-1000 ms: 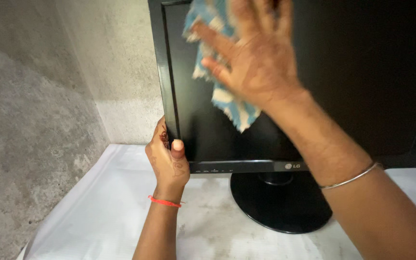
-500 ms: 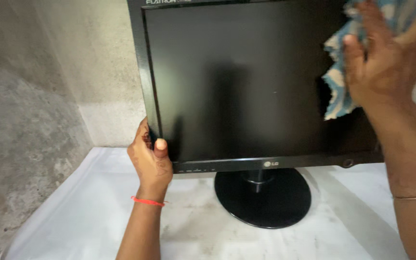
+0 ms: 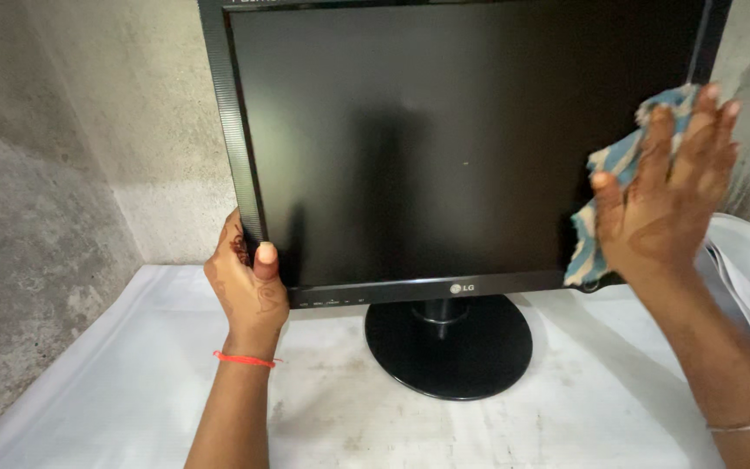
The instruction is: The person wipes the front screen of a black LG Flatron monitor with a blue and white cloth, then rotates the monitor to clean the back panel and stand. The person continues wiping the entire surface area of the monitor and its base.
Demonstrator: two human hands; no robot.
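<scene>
Black monitor, screen dark, upright on its round stand on a white sheet against a grey wall. My left hand clamps the lower left corner of the frame, thumb in front; my right hand lies flat, fingers spread, pressing a blue-and-white cloth to the right edge. Risk, as I judge it: a hard push there could twist or tip the monitor, or the cloth could slip from under my palm.
</scene>
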